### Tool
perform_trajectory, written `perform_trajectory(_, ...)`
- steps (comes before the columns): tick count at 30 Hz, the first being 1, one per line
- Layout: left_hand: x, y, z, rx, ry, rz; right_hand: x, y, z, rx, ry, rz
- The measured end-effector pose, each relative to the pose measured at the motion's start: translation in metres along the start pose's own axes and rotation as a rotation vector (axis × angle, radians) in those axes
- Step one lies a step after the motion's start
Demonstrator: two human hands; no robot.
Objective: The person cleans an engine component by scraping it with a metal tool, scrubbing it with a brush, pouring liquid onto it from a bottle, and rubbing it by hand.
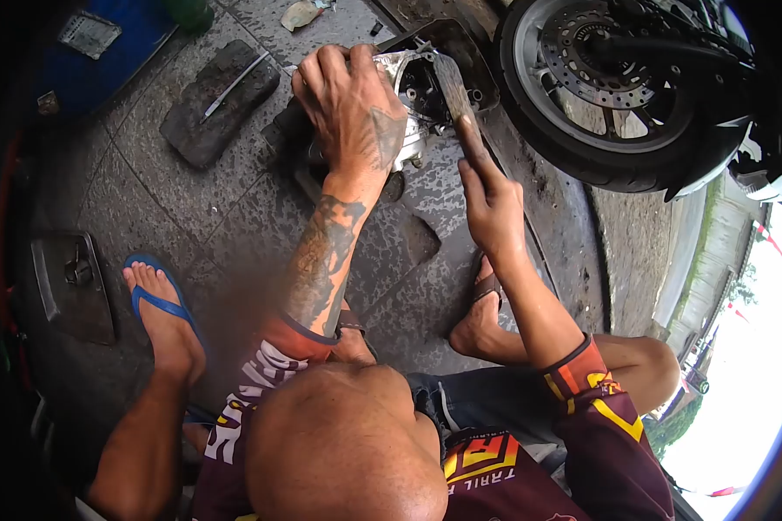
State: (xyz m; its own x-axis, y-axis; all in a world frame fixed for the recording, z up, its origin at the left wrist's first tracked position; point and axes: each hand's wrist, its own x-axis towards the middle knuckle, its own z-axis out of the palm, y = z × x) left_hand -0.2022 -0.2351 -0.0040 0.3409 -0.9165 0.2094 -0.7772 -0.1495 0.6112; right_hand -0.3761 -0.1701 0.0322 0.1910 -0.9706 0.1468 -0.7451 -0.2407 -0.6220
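Wooden-handled tool [469,139] was gripped in the right hand [497,207], its far end over the right edge of a silver metal casing [410,143]. Casing was seen low ahead, near a motorcycle wheel [523,108]. Left hand [354,117] was curled over its left side; fingertips hidden, so closure could not be told.

“TRAIL” lettering [480,480] on the maroon shirt [530,497]
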Motion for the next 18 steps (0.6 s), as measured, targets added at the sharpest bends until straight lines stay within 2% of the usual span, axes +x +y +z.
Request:
perform_trajectory(2, 0.011, -0.004, -0.006, -0.002, -0.041, -0.030, 0.063, -0.023, 0.010, 0.021, -0.161, 0.219)
perform_trajectory(4, 0.009, -0.004, -0.003, 0.026, 0.217, 0.114, 0.065, -0.021, 0.011, 0.050, -0.122, 0.190)
perform_trajectory(7, 0.001, -0.001, -0.005, 0.003, 0.183, 0.109, 0.009, -0.005, 0.002, 0.076, -0.057, 0.028)
perform_trajectory(9, -0.001, -0.002, -0.005, 0.039, 0.192, 0.101, -0.025, -0.008, -0.002, 0.126, -0.105, 0.140)
perform_trajectory(10, 0.000, -0.004, -0.002, 0.029, 0.202, 0.112, -0.014, -0.012, 0.004, 0.129, -0.063, 0.155)
perform_trajectory(11, 0.000, -0.004, -0.001, 0.017, 0.207, 0.133, 0.011, -0.011, 0.010, 0.195, -0.086, 0.283)
perform_trajectory(12, 0.002, -0.004, -0.002, 0.041, 0.195, 0.129, 0.041, -0.015, 0.013, 0.150, -0.106, 0.324)
perform_trajectory(14, 0.004, -0.003, -0.004, 0.054, 0.188, 0.119, 0.066, -0.023, 0.021, 0.116, -0.081, 0.327)
perform_trajectory(17, 0.004, 0.000, -0.006, 0.048, 0.163, 0.103, 0.004, -0.028, 0.030, 0.233, 0.049, 0.117)
perform_trajectory(18, 0.005, 0.000, -0.004, 0.032, 0.187, 0.109, -0.015, -0.034, 0.025, 0.322, -0.006, 0.158)
